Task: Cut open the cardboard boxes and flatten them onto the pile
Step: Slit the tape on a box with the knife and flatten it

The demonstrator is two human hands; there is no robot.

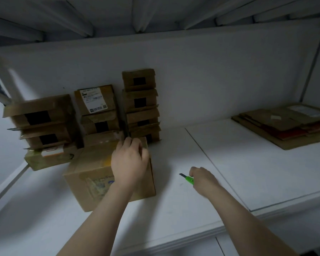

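Observation:
A brown cardboard box (pixel 92 174) stands on the white table, left of centre. My left hand (pixel 128 161) lies on its top, fingers curled over the far right edge. My right hand (pixel 203 179) hovers just above the table to the box's right and grips a green utility knife (pixel 189 180), its dark blade pointing left toward the box. A pile of flattened cardboard (pixel 284 124) lies at the far right of the table.
Three stacks of small cardboard boxes (pixel 139 104) stand against the white wall behind the box, the left ones leaning. The white table (pixel 229 163) has a seam running diagonally between its two panels. Its front edge runs across the bottom right.

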